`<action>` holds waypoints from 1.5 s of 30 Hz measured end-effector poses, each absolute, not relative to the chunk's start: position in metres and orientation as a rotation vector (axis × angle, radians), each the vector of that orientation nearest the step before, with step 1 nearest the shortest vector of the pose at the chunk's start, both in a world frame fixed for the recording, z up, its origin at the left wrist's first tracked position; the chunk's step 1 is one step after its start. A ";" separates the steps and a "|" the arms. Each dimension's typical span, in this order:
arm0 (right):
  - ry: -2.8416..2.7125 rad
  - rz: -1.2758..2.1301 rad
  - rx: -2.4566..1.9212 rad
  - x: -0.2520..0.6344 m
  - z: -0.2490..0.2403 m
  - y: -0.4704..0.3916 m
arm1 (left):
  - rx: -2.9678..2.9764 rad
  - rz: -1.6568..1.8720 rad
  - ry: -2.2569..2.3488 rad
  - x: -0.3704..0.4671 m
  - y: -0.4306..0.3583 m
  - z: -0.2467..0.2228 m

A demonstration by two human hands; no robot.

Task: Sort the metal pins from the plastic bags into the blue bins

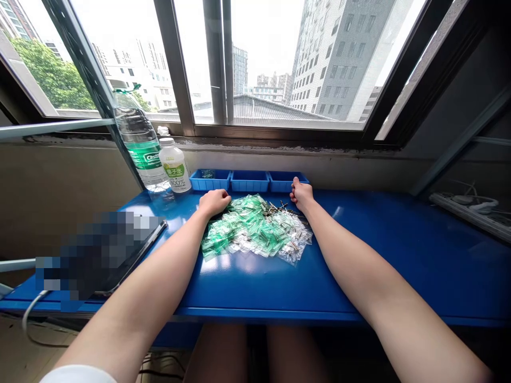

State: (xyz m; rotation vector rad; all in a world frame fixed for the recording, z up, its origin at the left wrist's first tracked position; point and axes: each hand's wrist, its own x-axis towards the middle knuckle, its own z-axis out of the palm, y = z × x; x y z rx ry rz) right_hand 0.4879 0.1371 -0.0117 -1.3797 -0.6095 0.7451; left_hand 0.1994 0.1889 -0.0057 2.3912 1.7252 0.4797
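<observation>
Both the left hand (215, 202) and the right hand (302, 193) look curled inward; from afar I can't tell whether either grips anything. Green packets (255, 230) and metal pins (281, 208) lie between them, blue trays (249, 185) just beyond.

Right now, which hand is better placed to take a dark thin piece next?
Right, I'd say: the right hand is close to the dark thin pieces; the left hand is farther off, with green packets between it and them.
</observation>
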 end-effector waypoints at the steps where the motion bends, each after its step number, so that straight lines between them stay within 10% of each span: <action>1: -0.646 0.734 -1.403 0.488 -0.012 0.137 | 2.391 0.481 1.726 0.200 0.189 -0.006; 9: -1.385 0.191 -1.827 0.482 -0.012 0.128 | 2.389 0.471 1.729 0.200 0.187 -0.004; 45: -1.843 0.278 -1.862 0.488 -0.011 0.123 | 2.394 0.451 1.736 0.200 0.187 -0.002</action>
